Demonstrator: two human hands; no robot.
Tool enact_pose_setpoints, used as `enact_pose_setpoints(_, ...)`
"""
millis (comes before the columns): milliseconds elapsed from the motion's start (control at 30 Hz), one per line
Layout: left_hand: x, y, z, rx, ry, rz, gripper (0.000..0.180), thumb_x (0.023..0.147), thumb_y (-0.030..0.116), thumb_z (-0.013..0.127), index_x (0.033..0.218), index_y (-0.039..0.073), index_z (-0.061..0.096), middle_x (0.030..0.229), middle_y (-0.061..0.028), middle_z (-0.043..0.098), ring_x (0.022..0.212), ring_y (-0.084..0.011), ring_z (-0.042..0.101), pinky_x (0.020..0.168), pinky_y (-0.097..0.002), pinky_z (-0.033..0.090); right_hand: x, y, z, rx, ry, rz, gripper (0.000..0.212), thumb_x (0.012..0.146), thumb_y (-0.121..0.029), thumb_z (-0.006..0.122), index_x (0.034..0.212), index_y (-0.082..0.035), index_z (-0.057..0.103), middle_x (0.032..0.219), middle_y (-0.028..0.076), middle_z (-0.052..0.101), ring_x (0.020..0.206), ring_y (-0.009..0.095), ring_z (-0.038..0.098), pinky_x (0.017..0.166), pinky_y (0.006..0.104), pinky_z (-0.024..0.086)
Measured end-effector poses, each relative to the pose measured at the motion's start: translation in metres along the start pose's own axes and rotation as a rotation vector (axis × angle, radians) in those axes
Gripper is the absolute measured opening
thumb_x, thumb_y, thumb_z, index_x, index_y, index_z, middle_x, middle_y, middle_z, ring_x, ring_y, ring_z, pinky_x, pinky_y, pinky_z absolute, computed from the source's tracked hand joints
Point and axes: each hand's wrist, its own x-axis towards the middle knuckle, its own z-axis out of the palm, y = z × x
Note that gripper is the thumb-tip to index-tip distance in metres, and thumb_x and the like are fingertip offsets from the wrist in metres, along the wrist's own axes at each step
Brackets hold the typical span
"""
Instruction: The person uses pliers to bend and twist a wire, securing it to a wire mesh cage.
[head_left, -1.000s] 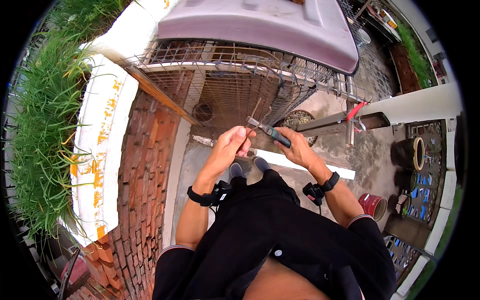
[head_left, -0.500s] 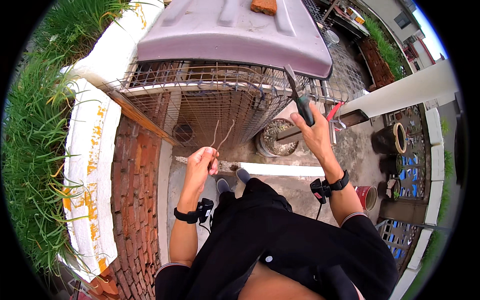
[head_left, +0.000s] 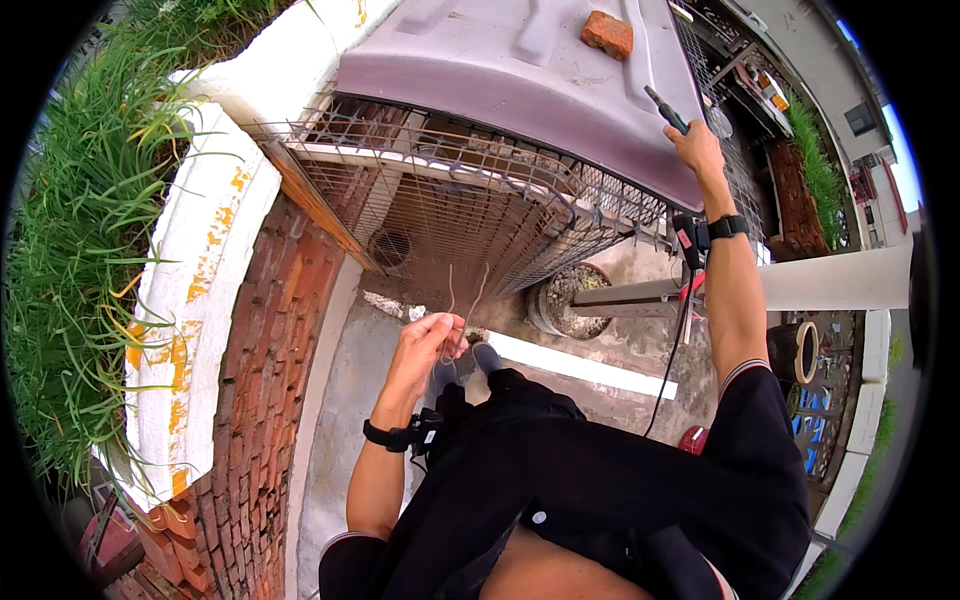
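Before the wire cage [head_left: 470, 225], left hand [head_left: 425, 350]: thumb and fingers pinched a thin bent wire [head_left: 479, 290], its two prongs pointing away from the body (rather like a loose hairpin).
Right hand [head_left: 698, 150]: stretched far forward at the mauve cover [head_left: 500, 85], fingers curled around the near end of a green-handled tool [head_left: 667, 110]; whether the tool touched the cover could not be told.
Cover: lay over the cage and bore an orange brick [head_left: 607, 35].
Ground: a round pot [head_left: 575, 300] stood right of the cage, near a white strip [head_left: 580, 367].
Left side: grass [head_left: 80, 270] grew beside a white ledge [head_left: 205, 290].
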Motion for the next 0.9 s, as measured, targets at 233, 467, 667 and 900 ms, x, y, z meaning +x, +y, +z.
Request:
enact_pose_setpoints(233,0.013,-0.003,0.005,-0.089,0.006,-0.033,0.031,0.104,0.028,0.055,0.111,0.0,0.064,0.086,-0.0076,0.07,0.077,-0.0142,0.064,0.071,-0.0263,0.049,0.02,0.008,0.023,-0.069,0.08,-0.091,0.051,0.087,-0.044,0.07,0.112,0.0,0.068,0.106,0.026,0.07,0.106,0.043,0.066,0.087,0.0502,0.052)
enact_pose_setpoints(467,0.035,-0.001,0.023,-0.334,-0.049,-0.066,0.029,0.103,0.027,0.058,0.114,0.001,0.063,0.092,-0.0087,0.07,0.085,-0.0182,0.067,0.081,-0.0329,0.054,-0.131,-0.067,-0.027,0.485,0.469,-0.508,0.022,0.093,-0.015,0.066,0.108,0.001,0.067,0.095,0.014,0.071,0.085,0.031,0.067,0.078,0.041,0.054)
enact_pose_setpoints(667,0.068,-0.005,0.065,-0.518,-0.154,-0.145,0.028,0.103,0.032,0.057,0.115,0.006,0.062,0.102,-0.0053,0.068,0.097,-0.0166,0.064,0.094,-0.0388,0.05,-0.308,-0.086,-0.011,0.843,-0.53,-0.328,0.023,0.092,-0.019,0.073,0.095,0.003,0.069,0.079,0.011,0.067,0.066,0.016,0.063,0.061,0.0308,0.051)
enact_pose_setpoints(900,0.081,-0.022,0.093,-0.566,-0.192,-0.168,0.029,0.104,0.032,0.054,0.119,0.008,0.061,0.116,-0.0068,0.066,0.106,-0.0193,0.061,0.093,-0.0356,0.049,-0.336,-0.093,0.02,0.914,-0.427,-0.257,0.02,0.093,-0.014,0.07,0.097,0.005,0.066,0.083,0.014,0.069,0.067,0.019,0.066,0.061,0.0312,0.053)
